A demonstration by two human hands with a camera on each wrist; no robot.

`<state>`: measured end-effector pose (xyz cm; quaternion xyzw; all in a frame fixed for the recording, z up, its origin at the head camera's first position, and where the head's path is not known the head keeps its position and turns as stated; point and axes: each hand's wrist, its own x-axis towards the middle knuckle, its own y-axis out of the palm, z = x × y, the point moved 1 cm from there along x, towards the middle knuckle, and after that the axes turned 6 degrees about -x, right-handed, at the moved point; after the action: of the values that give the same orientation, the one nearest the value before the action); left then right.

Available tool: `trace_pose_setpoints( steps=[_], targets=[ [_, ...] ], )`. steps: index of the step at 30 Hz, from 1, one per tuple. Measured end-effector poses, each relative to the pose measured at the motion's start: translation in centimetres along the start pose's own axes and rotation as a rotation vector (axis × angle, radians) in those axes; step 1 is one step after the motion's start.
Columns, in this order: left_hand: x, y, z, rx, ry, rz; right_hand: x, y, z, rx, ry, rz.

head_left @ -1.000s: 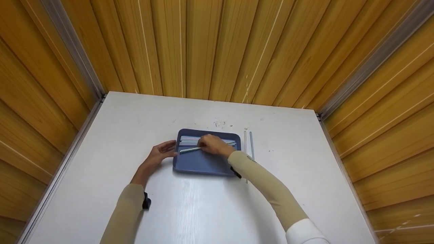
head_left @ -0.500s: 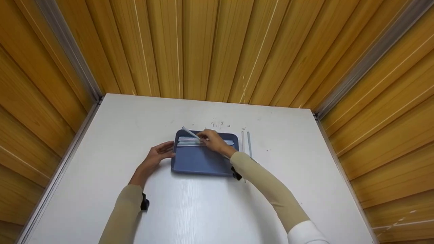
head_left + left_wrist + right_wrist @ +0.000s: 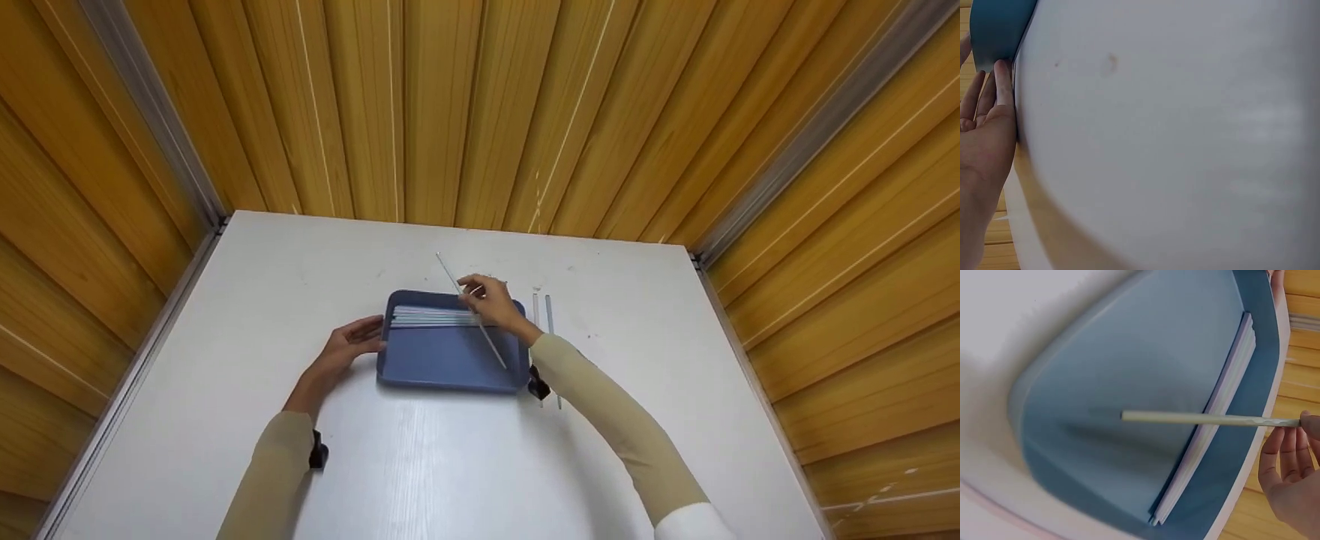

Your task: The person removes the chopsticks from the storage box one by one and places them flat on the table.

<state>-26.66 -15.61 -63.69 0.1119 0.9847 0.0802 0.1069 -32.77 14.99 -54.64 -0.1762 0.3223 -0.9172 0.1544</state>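
Note:
My right hand (image 3: 491, 300) pinches a pale drinking straw (image 3: 1185, 418) between thumb and fingers, held above the blue tray (image 3: 442, 364). The straw slants across the tray, one end past the far rim, the other over the tray's near right part. Several pastel straws (image 3: 427, 316) lie side by side along the tray's far wall, partly hidden by my right hand in the head view. My left hand (image 3: 352, 343) rests at the tray's left side with fingers extended; the left wrist view shows its fingertips against the tray wall (image 3: 999, 34).
To the right of the tray, a whitish straw (image 3: 535, 315) and a light blue straw (image 3: 550, 311) lie on the white table (image 3: 442, 465), partly covered by my right forearm. Wood-patterned walls (image 3: 435, 112) stand around the table's back and sides.
My right hand has lifted one straw out of the tray, turned it from lying nearly crosswise to a steep slant, and moved right. The left hand stays at the tray's left side.

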Motion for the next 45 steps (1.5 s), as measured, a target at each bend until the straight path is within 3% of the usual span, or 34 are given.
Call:
trace_pose_setpoints(
  steps=[10, 17, 24, 33, 38, 45],
  targets=[
    [-0.2, 0.1, -0.3, 0.036, 0.003, 0.003, -1.1, -4.3, -1.6, 0.005, 0.237, -0.136],
    [-0.3, 0.2, -0.2, 0.033, 0.008, 0.010, -2.8, -7.2, -3.5, 0.103, 0.383, -0.153],
    [-0.3, 0.3, -0.4, 0.029, 0.008, 0.008, -4.6, -9.8, -5.9, 0.191, 0.444, -0.178],
    [-0.4, 0.5, -0.4, 0.032, -0.012, -0.008, -7.4, -12.0, -8.7, 0.161, 0.521, -0.165],
    [-0.3, 0.4, -0.3, 0.025, -0.017, -0.017, -9.0, -12.7, -10.3, 0.142, 0.544, -0.151],
    [-0.2, 0.5, -0.3, 0.025, -0.023, -0.027, -10.8, -12.5, -12.2, 0.113, 0.590, -0.069]
  ],
)
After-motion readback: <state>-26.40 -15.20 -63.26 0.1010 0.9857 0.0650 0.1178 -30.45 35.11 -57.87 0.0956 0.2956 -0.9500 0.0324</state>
